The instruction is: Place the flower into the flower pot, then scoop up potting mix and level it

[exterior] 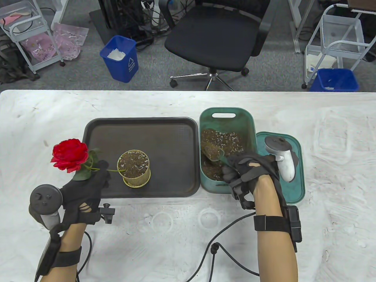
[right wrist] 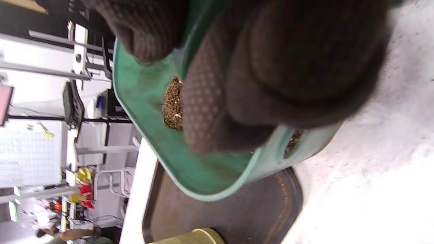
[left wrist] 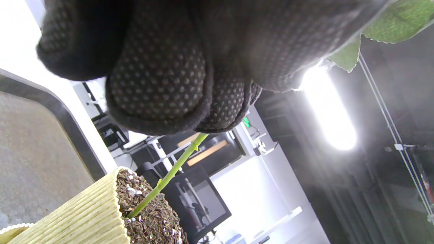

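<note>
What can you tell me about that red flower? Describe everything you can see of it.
The flower has one full red bloom with layered petals, green serrated leaves under it and a thin green stem. It looks artificial, though that is hard to confirm. It leans far over to the left, with the bloom hanging out past the dark tray. The stem's lower end sits in the potting mix of the ribbed yellow pot. The gloved left hand grips the stem near the leaves.

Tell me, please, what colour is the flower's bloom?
Red: the flower shows best in the table view.
</note>
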A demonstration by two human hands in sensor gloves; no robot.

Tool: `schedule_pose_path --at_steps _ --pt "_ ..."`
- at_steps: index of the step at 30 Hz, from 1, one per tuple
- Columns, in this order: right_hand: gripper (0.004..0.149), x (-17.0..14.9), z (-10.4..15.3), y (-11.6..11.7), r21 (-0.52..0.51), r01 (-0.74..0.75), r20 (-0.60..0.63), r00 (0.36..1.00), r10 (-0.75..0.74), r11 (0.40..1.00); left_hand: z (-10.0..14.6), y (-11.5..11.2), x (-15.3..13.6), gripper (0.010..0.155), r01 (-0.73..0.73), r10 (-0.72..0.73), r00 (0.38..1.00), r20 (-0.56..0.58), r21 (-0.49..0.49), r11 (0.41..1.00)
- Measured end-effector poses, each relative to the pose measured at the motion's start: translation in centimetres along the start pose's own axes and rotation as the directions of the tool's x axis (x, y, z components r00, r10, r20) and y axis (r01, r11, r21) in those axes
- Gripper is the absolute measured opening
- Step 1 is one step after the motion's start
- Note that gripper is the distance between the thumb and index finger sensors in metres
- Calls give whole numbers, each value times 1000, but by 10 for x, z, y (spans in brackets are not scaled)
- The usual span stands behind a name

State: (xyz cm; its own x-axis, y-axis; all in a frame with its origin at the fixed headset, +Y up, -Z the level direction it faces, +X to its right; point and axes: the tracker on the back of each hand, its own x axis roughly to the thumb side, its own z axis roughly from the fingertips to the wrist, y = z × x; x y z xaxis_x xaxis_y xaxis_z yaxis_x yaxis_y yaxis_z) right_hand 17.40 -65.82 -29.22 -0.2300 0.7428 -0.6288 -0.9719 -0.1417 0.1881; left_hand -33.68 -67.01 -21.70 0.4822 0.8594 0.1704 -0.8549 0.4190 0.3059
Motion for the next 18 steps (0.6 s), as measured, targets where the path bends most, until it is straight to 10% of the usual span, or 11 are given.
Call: schedule_pose_path --at_steps 11,18 --pt "54 0 26 5 -109 113 180 979 -92 988 0 1 -1 43 -3 3 1000 -8 4 1000" --pt "54 19 35 60 21 44 265 963 -49 999 0 2 -1 43 -6 6 1000 -10 4 1000"
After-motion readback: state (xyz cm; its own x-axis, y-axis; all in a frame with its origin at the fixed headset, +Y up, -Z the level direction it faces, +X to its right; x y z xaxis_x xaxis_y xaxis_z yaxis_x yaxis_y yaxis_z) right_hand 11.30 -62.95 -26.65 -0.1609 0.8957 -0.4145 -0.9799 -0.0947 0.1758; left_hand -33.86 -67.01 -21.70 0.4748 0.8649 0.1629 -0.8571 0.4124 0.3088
